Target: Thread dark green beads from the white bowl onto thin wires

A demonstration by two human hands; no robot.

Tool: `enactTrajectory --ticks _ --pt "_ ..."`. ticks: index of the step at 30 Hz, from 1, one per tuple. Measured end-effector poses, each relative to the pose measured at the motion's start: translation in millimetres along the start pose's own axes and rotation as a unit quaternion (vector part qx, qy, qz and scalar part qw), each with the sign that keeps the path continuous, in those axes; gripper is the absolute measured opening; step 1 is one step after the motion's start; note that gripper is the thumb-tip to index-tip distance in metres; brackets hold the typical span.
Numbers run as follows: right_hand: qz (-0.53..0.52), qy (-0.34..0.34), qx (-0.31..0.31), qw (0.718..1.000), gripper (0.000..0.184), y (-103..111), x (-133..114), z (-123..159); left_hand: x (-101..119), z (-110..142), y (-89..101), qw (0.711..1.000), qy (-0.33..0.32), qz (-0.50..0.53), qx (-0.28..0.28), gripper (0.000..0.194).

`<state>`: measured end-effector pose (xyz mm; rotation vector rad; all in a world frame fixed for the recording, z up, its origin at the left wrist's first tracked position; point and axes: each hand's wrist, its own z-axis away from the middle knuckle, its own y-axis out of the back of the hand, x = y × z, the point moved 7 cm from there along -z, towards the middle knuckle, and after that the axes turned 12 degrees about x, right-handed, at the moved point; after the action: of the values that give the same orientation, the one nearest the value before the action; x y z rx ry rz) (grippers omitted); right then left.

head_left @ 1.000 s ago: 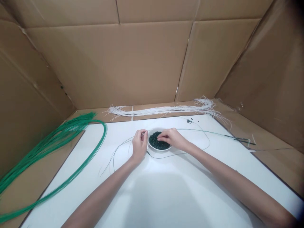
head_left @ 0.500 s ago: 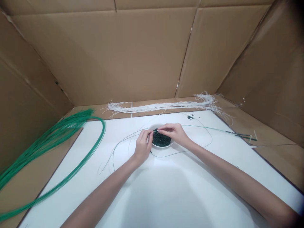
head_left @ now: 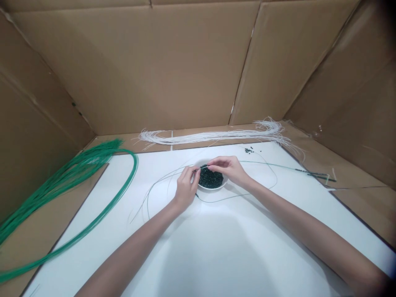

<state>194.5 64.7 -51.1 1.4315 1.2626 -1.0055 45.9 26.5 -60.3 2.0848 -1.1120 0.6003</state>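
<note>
We see a thin pale strand (head_left: 204, 167) pinched by left hand (head_left: 186, 185) and right hand (head_left: 229, 169), over white bowl (head_left: 212, 189) of dark green beads (head_left: 210, 178); hands partly hide its rim. White strands (head_left: 210, 136) behind, green bundle (head_left: 62, 185) left.

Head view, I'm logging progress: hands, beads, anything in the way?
Left hand, right hand pinched at thin pale strand. Small dark-green beads in round white bowl below. Loose green strand looping by bowl.

1 head camera; faces forward, down over tabletop (head_left: 204, 251); nearness unclear.
</note>
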Motion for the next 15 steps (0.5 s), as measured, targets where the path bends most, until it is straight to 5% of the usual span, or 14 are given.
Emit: enactTrajectory --ticks 4,7,11,15 --pt "-0.022 -0.009 0.013 1.000 0.027 2 1 -1 -2 0 1.6 0.999 0.034 0.017 0.004 0.016" --pt "-0.027 -0.001 0.016 1.000 0.027 3 -1 -2 -11 -4 2.9 0.989 0.122 0.087 0.008 0.019" --pt "-0.022 0.012 0.004 1.000 0.025 2 -5 -1 -27 -18 1.5 0.925 0.285 0.249 0.014 0.018" --pt "-0.005 0.019 -0.007 1.000 0.026 1 -8 1 -19 -35 4.6 0.894 0.318 0.315 -0.017 0.017"
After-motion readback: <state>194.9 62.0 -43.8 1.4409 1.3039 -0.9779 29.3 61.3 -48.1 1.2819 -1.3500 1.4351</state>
